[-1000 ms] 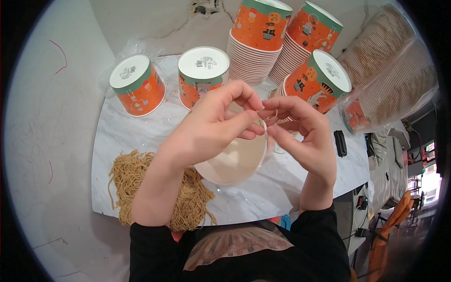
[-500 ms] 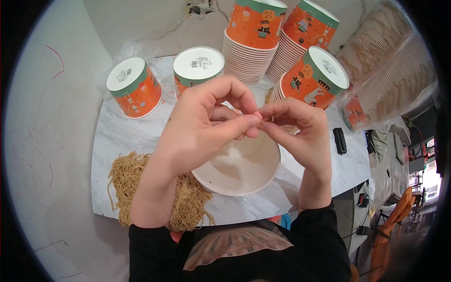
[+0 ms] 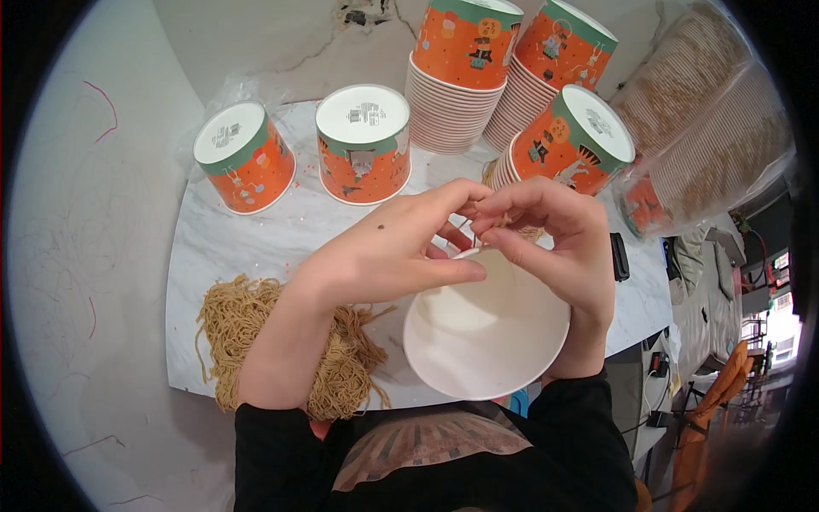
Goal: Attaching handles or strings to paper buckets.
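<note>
A white-lined paper bucket (image 3: 486, 341) is tipped so that its mouth faces me. My left hand (image 3: 367, 247) is closed at its far rim, with the thumb over the inside and the fingers beyond the edge. My right hand (image 3: 554, 243) pinches a thin strand (image 3: 474, 230) just above that rim. The fingertips of both hands nearly meet, and what lies between them is partly hidden. Beside my left forearm lies a loose heap of tan string (image 3: 239, 328), with more of it on the forearm's other side.
Two upturned orange-and-green paper buckets (image 3: 365, 158) stand behind my hands on the marbled table (image 3: 226, 243). Tall bucket stacks (image 3: 456, 107) rise at the back. Plastic-wrapped stacks (image 3: 708, 128) lean at the right, near a small black object (image 3: 620, 256). A wall (image 3: 94, 256) borders the left.
The bucket has shifted right and toward me, tilting its mouth my way. My left hand has moved from a fingertip pinch against my right hand to the bucket's rim. My right hand has moved slightly right.
</note>
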{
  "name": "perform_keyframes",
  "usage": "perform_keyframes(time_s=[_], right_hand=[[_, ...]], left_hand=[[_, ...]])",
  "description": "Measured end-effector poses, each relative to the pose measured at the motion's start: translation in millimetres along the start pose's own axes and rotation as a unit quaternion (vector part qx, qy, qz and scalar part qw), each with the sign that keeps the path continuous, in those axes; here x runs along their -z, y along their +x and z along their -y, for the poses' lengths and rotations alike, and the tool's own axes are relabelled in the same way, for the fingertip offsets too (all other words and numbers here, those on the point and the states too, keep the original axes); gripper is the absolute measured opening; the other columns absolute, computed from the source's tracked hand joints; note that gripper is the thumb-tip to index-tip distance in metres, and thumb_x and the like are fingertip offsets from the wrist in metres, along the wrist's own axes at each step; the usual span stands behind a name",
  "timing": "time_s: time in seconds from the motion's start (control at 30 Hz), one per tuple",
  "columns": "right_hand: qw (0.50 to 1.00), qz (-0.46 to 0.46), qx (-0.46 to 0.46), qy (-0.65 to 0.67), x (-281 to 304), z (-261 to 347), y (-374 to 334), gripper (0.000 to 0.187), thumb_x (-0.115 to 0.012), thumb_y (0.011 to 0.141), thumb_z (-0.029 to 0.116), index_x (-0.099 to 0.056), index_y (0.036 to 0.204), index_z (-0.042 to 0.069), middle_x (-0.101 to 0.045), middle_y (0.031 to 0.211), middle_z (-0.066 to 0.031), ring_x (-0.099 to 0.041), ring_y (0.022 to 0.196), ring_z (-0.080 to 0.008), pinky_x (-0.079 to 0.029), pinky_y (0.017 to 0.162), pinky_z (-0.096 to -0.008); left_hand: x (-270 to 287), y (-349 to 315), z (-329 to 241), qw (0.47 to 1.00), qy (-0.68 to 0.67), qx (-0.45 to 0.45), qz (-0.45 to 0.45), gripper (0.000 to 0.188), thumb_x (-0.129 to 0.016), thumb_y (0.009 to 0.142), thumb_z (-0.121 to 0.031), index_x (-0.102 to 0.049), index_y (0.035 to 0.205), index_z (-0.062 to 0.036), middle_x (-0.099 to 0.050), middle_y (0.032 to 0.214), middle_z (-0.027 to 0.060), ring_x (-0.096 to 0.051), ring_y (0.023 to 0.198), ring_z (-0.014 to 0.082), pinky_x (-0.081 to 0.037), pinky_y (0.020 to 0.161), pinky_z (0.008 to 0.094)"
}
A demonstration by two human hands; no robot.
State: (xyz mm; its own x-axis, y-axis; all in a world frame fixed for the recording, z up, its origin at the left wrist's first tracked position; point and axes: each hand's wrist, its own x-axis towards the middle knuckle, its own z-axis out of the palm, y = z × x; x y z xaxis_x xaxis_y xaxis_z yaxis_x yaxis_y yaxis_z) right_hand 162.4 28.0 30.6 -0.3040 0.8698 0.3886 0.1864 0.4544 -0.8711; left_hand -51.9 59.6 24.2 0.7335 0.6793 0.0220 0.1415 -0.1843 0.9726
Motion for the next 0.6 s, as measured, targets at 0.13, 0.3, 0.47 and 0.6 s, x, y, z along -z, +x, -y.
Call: perform_keyframes(time_s=[0.13, 0.3, 0.47, 0.6], right_hand=[[0.996, 0.066, 0.036, -0.038, 2.2, 2.2, -0.3, 0.026, -0.069, 0.082, -0.008, -0.070, 0.107, -0.003, -0.073, 0.095, -0.0082, -0.072, 0.088, -0.0144, -0.056, 0.079, -0.0272], [0.986, 0.160, 0.025, -0.042, 2.0, -0.8, 2.4, 0.027, -0.068, 0.081, -0.009, -0.071, 0.107, -0.002, -0.072, 0.093, -0.0069, -0.069, 0.085, -0.0125, -0.054, 0.077, -0.0267], [0.987, 0.148, 0.024, -0.055, -1.8, -3.2, 1.8, 0.027, -0.066, 0.083, -0.004, -0.066, 0.110, 0.000, -0.069, 0.096, -0.0061, -0.068, 0.081, -0.0125, -0.054, 0.075, -0.0274], [0.998, 0.066, -0.008, -0.019, -11.8, -3.6, -0.2, 0.036, -0.063, 0.081, -0.007, -0.061, 0.116, 0.000, -0.064, 0.107, -0.0061, -0.066, 0.079, -0.0099, -0.054, 0.074, -0.0270]], left_hand=[[-1.6, 2.7, 0.6, 0.999, -0.043, -0.006, 0.031, 0.063, -0.079, 0.084, -0.009, -0.049, 0.140, -0.0077, -0.061, 0.120, 0.0039, -0.060, 0.108, 0.0120, -0.053, 0.088, 0.0303], [3.0, 6.8, 25.5, 0.995, -0.025, -0.071, 0.073, 0.058, -0.077, 0.088, -0.020, -0.050, 0.137, -0.0060, -0.065, 0.111, 0.0089, -0.066, 0.097, 0.0184, -0.056, 0.087, 0.0339], [13.9, 4.1, 32.5, 0.995, -0.033, -0.047, 0.076, 0.042, -0.078, 0.089, -0.024, -0.060, 0.121, -0.0033, -0.065, 0.092, 0.0040, -0.064, 0.090, 0.0143, -0.054, 0.080, 0.0324], [29.2, -6.7, 19.0, 0.998, 0.060, -0.009, 0.017, 0.028, -0.077, 0.087, -0.016, -0.065, 0.106, 0.0008, -0.067, 0.089, 0.0037, -0.064, 0.085, 0.0121, -0.052, 0.076, 0.0289]])
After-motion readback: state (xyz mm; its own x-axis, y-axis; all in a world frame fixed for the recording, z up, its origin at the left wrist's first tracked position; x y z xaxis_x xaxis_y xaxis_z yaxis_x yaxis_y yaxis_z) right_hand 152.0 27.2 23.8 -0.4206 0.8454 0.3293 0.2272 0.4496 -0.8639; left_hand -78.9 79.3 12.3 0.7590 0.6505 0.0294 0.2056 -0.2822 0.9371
